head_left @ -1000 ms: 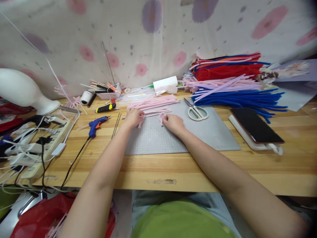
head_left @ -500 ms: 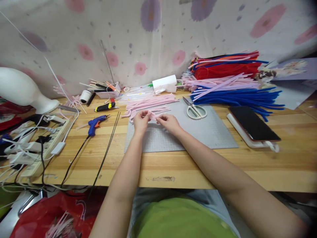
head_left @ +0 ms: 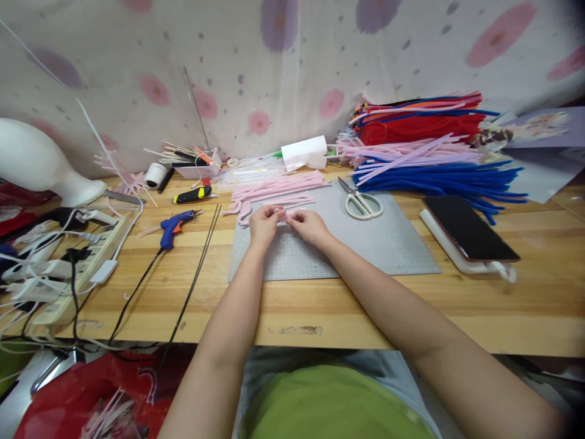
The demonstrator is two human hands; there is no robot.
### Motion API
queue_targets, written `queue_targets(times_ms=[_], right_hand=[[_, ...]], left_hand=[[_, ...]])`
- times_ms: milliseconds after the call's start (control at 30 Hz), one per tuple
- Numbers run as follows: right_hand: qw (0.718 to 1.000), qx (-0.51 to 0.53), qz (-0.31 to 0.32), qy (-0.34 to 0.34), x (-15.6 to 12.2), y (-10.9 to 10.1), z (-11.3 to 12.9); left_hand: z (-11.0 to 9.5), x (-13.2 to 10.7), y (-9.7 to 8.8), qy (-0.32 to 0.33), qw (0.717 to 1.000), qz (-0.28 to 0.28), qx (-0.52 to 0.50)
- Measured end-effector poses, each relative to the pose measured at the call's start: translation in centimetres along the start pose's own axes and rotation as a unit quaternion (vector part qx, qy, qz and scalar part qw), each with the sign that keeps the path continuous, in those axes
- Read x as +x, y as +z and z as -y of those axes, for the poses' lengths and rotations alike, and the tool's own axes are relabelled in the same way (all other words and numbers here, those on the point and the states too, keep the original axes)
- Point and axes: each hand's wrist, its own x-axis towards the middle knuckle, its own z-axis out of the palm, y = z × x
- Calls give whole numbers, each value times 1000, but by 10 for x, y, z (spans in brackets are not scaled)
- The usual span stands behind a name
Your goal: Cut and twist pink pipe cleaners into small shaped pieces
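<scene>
Both my hands meet over the far part of a grey cutting mat (head_left: 388, 244). My left hand (head_left: 264, 224) and my right hand (head_left: 308, 225) are closed, pinching a short piece of pale pink pipe cleaner (head_left: 282, 214) between their fingertips. Just beyond them lies a loose pile of pale pink pipe cleaners (head_left: 278, 186), with a few bent pink pieces (head_left: 240, 210) at the mat's left corner.
White-handled scissors (head_left: 361, 201) lie on the mat to the right. A phone (head_left: 470, 228) rests on a white stand. Stacks of red, pink and blue pipe cleaners (head_left: 429, 152) fill the back right. A blue glue gun (head_left: 176, 222), thin wires (head_left: 201, 256) and a power strip (head_left: 77, 268) lie left.
My left hand came in from the left, and both hands lifted off the mat and drew together on the pink piece. Since half a second ago they barely moved.
</scene>
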Motion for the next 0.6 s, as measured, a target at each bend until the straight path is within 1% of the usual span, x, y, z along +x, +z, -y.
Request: queue_targets(times_ms=[100,167,233,267,333,400,467,500,533,600], right_hand=[[1000,-7,-9,19,0,2,3],[999,-3,-13,31,0,3,3],[999,3,-15,44,0,4,1],[999,6,-17,49,0,4,0],[998,14,-22,57,-1,5,-4],[998,25,-23,58,-2,7,-6],[998,36,-15,57,-4,10,-7],[998,39,-9,57,-4,12,-7],[998,42,-2,56,-5,13,-6],[998,43,12,47,-5,13,-4]], left_hand=[[1,-1,0,43,995,-21,82],[1,-2,1,75,988,-24,133],[1,-2,2,91,983,-21,159],[1,-2,2,87,984,-16,157],[0,-1,2,52,992,4,116],[-1,0,2,-19,999,24,30],[-2,2,1,-85,995,29,-45],[-2,3,0,-101,993,24,-63],[-2,4,-1,-102,992,17,-66],[-2,6,-4,-77,996,5,-50]])
